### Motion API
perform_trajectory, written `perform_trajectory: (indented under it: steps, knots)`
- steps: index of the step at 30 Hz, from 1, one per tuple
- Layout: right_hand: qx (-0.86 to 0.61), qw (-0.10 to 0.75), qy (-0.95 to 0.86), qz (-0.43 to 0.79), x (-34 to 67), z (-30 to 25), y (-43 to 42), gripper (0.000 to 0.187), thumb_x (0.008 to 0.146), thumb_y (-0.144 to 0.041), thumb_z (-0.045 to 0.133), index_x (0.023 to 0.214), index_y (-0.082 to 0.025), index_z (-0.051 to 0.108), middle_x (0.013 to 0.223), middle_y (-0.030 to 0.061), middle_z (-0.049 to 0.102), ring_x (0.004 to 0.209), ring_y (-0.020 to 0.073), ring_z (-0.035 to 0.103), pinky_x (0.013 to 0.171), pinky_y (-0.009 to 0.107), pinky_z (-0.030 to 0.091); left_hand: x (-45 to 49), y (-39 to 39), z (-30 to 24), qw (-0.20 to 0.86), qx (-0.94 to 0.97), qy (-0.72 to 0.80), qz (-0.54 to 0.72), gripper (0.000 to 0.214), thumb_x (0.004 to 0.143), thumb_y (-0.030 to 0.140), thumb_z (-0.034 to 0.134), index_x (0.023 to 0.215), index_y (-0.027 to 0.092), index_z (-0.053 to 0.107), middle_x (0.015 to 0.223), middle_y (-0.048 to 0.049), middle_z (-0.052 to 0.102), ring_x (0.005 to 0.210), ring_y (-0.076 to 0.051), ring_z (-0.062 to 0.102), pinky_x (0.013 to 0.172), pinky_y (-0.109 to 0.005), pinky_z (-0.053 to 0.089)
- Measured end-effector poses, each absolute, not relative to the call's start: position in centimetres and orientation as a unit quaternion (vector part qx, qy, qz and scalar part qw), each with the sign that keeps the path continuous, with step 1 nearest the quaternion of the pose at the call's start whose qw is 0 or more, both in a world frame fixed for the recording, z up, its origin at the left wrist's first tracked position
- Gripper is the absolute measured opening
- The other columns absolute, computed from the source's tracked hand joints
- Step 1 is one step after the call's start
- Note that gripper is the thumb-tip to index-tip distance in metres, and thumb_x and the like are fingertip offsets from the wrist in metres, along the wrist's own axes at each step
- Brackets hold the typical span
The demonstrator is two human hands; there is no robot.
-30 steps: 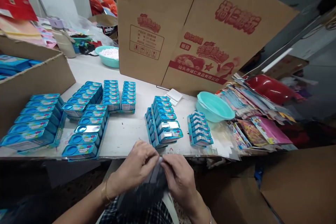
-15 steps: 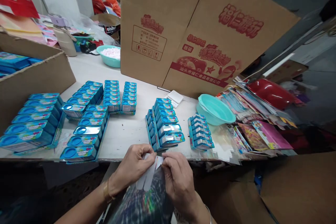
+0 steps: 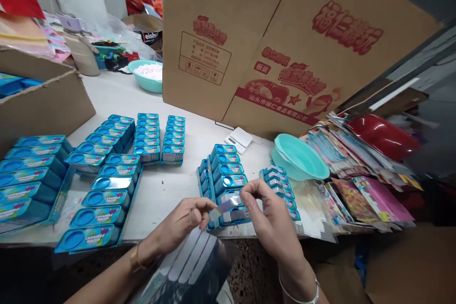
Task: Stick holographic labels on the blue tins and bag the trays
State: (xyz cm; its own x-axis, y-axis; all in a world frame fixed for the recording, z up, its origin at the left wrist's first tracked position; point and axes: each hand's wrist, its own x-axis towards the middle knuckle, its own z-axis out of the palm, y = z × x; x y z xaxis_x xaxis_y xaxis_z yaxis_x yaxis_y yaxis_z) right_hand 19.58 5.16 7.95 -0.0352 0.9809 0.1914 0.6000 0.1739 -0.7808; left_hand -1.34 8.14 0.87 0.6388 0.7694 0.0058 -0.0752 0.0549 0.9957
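A shiny clear sticker strip (image 3: 228,204) is stretched between my two hands. My right hand (image 3: 272,221) pinches its right end between thumb and fingertips. At the other end, the closed fingers of my left hand (image 3: 180,225) hold the strip. Just below my left hand is a dark glossy sheet of stickers (image 3: 194,259) with several pale strips on it; whether that hand also grips it is hidden. Behind the strip, blue packs labelled Caramelo Macizo (image 3: 228,168) stand in a row in a blue display tray, close to both hands.
Several more rows of blue packs (image 3: 96,192) stand on the white table (image 3: 149,209) to the left. A large carton (image 3: 285,57) stands behind, with a small white scale (image 3: 239,140) before it. Turquoise basins (image 3: 301,159) and stacked printed sheets (image 3: 370,199) are at right.
My hands have moved up and apart from the sticker sheet. The clear strip has come off it and now spans between them, in front of the blue packs. The view has shifted slightly.
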Motion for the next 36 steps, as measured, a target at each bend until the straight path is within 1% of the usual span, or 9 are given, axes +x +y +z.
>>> perform_trajectory:
  steps: [3,6,12,25,27,29,32,34,36]
  knots:
    - [-0.595,0.373,-0.659,0.271,19.8,7.4,6.7,0.018,0.098,-0.034,0.054,0.085,-0.022,0.057,0.079,-0.0027,0.059,0.073,0.0128,0.054,0.067,0.023,0.042,-0.1,9.8,1.4,0.659,0.604,0.332,0.303,0.054,0.089,0.065,0.052,0.072,0.015,0.061,0.061,0.004,0.043,0.059,-0.012,0.035,0.056,-0.024,0.029]
    - [-0.617,0.369,-0.641,0.268,19.9,6.5,7.9,0.021,0.098,-0.036,0.056,0.081,-0.022,0.056,0.075,-0.0035,0.058,0.07,0.0127,0.053,0.066,0.024,0.041,0.6,11.4,1.4,0.64,0.613,0.351,0.303,0.049,0.094,0.054,0.05,0.062,0.017,0.051,0.059,0.0054,0.036,0.056,-0.011,0.03,0.054,-0.024,0.025]
    - [-0.655,0.322,-0.655,0.194,20.3,5.0,9.8,0.024,0.1,-0.033,0.051,0.079,-0.022,0.051,0.076,-0.003,0.057,0.07,0.0144,0.052,0.066,0.028,0.034,1.4,13.5,0.6,0.605,0.632,0.385,0.294,0.047,0.096,0.05,0.05,0.062,0.019,0.041,0.062,0.0061,0.03,0.058,-0.011,0.027,0.053,-0.025,0.022]
    - [-0.647,0.307,-0.687,0.127,20.9,4.0,10.7,0.019,0.098,-0.023,0.052,0.079,-0.022,0.05,0.09,0.0026,0.052,0.091,0.0215,0.05,0.081,0.036,0.039,2.4,14.8,-1.2,0.619,0.615,0.382,0.304,0.045,0.093,0.05,0.054,0.062,0.019,0.041,0.061,0.0061,0.032,0.058,-0.011,0.028,0.053,-0.025,0.023]
    - [-0.648,0.313,-0.682,0.13,21.0,3.7,10.7,0.013,0.096,-0.022,0.054,0.083,-0.022,0.051,0.094,0.0034,0.053,0.094,0.0226,0.051,0.083,0.037,0.041,2.8,14.7,-2.5,0.635,0.593,0.38,0.317,0.045,0.091,0.052,0.054,0.062,0.02,0.042,0.061,0.0063,0.032,0.058,-0.01,0.028,0.053,-0.024,0.023]
    - [-0.65,0.329,-0.673,0.125,21.0,3.4,10.8,0.004,0.094,-0.018,0.055,0.096,-0.022,0.053,0.101,0.005,0.054,0.1,0.0238,0.052,0.087,0.039,0.043,3.3,14.6,-4.2,0.636,0.576,0.39,0.334,0.046,0.09,0.054,0.055,0.061,0.02,0.041,0.06,0.0063,0.032,0.057,-0.01,0.028,0.052,-0.024,0.023]
    - [-0.655,0.337,-0.67,0.094,21.0,2.9,11.3,0.023,0.09,-0.009,0.049,0.109,-0.02,0.053,0.108,0.0078,0.055,0.106,0.0257,0.052,0.093,0.043,0.043,3.5,14.2,-6.3,0.613,0.573,0.414,0.354,0.047,0.089,0.054,0.055,0.06,0.019,0.044,0.059,0.0056,0.036,0.057,-0.011,0.033,0.054,-0.024,0.026]
    - [-0.648,0.333,-0.68,0.082,21.1,3.0,11.3,0.028,0.089,-0.005,0.043,0.11,-0.019,0.055,0.11,0.0093,0.055,0.106,0.0261,0.053,0.095,0.045,0.043,3.3,13.7,-6.7,0.6,0.576,0.422,0.36,0.047,0.088,0.054,0.057,0.06,0.018,0.046,0.058,0.005,0.04,0.057,-0.011,0.037,0.055,-0.024,0.029]
    - [-0.631,0.367,-0.679,0.085,21.2,3.4,10.4,0.03,0.092,-0.006,0.039,0.114,-0.019,0.056,0.114,0.0104,0.056,0.106,0.0251,0.054,0.095,0.043,0.045,2.6,12.8,-5.9,0.596,0.581,0.422,0.358,0.048,0.088,0.055,0.056,0.06,0.018,0.049,0.056,0.0043,0.044,0.055,-0.011,0.04,0.055,-0.024,0.03]
